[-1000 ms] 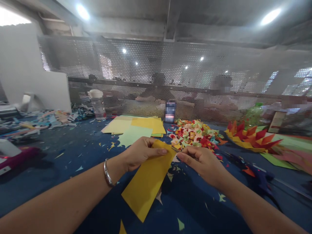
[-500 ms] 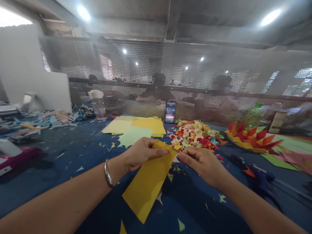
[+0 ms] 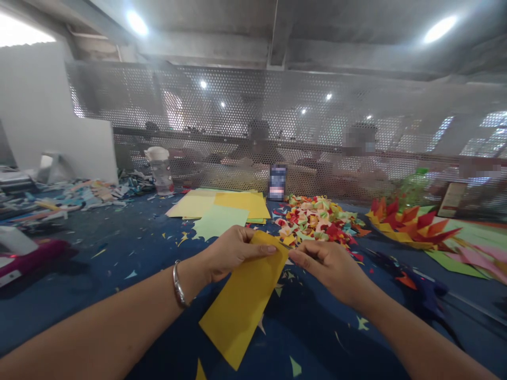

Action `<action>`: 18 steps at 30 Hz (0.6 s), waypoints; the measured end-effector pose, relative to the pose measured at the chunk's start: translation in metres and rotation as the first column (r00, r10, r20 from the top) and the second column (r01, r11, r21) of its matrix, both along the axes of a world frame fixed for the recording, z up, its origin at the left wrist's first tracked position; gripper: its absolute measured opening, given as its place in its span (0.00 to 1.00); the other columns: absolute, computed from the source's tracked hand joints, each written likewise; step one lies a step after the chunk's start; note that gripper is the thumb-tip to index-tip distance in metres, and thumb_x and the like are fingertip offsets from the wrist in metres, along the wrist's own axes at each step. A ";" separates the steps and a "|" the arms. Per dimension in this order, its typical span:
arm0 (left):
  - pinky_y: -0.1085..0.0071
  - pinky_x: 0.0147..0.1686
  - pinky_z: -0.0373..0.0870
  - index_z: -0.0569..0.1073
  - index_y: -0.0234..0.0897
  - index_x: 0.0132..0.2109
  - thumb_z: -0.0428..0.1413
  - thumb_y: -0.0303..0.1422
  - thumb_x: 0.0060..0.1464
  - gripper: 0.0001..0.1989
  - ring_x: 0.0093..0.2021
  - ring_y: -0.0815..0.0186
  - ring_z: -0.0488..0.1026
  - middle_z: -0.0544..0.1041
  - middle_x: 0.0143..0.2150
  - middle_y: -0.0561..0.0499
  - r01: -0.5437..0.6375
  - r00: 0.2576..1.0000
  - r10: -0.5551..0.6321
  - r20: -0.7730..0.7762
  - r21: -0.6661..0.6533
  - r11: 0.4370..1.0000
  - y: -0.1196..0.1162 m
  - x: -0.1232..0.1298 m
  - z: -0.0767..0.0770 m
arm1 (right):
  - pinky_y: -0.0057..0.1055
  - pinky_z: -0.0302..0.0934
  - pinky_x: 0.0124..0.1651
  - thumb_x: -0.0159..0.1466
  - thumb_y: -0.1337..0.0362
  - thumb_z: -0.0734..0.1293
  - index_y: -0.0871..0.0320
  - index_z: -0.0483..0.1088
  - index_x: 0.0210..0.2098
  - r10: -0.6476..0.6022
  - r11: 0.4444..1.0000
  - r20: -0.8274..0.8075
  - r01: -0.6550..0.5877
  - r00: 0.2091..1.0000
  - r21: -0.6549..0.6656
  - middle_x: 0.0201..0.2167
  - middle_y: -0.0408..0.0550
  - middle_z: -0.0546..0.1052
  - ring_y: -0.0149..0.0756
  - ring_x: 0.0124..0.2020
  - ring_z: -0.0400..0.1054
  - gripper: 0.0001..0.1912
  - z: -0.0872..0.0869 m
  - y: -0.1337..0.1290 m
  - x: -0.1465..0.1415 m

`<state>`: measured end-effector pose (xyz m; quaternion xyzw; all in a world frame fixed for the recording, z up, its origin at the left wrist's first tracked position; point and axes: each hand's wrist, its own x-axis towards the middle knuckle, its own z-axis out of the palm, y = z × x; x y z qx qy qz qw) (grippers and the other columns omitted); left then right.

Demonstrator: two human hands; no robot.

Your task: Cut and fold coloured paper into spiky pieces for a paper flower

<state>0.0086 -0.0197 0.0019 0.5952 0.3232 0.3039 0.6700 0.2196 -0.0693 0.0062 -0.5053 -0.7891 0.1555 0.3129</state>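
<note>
My left hand (image 3: 233, 253), with a silver bracelet at the wrist, pinches the top of a long yellow paper strip (image 3: 241, 306) that hangs down toward me at a slant. Close by on the right, my right hand (image 3: 325, 266) is closed, thumb against fingers, at the strip's upper right corner. Something thin and dark shows between its fingertips and the paper, too small to make out. Beyond the hands lie a pale green sheet (image 3: 219, 220) with a jagged edge and a stack of yellow sheets (image 3: 194, 203).
Folded paper pieces (image 3: 317, 219) form a colourful pile beside a phone (image 3: 277, 183). At right are a red-orange paper flower (image 3: 415, 227) and a blue glue gun (image 3: 428, 290). A cup (image 3: 160, 171) and paper strips (image 3: 83, 195) stand left. Scraps dot the blue table.
The yellow strip's lower end has shifted slightly downward. Both hands keep nearly the same place and grip, and the whole view has moved very little.
</note>
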 end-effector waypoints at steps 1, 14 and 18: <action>0.65 0.33 0.71 0.78 0.31 0.35 0.65 0.38 0.41 0.15 0.30 0.60 0.76 0.80 0.34 0.40 -0.001 1.000 0.001 -0.006 0.000 1.000 0.000 0.000 0.000 | 0.28 0.47 0.23 0.65 0.52 0.58 0.56 0.56 0.20 0.003 1.000 0.000 -0.003 1.000 0.002 0.17 0.39 0.57 0.29 0.21 0.51 0.21 0.000 0.000 0.000; 0.67 0.32 0.70 0.78 0.31 0.35 0.64 0.36 0.42 0.14 0.30 0.61 0.76 0.80 0.34 0.41 0.000 0.999 0.000 -0.034 -0.003 1.000 -0.003 0.004 0.001 | 0.28 0.47 0.23 0.64 0.53 0.59 0.56 0.56 0.20 -0.003 1.000 -0.003 0.003 1.000 0.002 0.18 0.39 0.56 0.29 0.21 0.50 0.20 -0.003 0.000 -0.001; 0.67 0.31 0.70 0.79 0.32 0.34 0.63 0.37 0.42 0.12 0.29 0.61 0.76 0.80 0.33 0.42 0.006 0.999 -0.005 -0.044 0.017 1.000 -0.003 0.004 0.001 | 0.28 0.46 0.22 0.64 0.55 0.60 0.56 0.55 0.20 0.003 1.000 -0.008 -0.003 1.000 0.009 0.17 0.38 0.55 0.29 0.21 0.49 0.19 -0.003 0.000 -0.001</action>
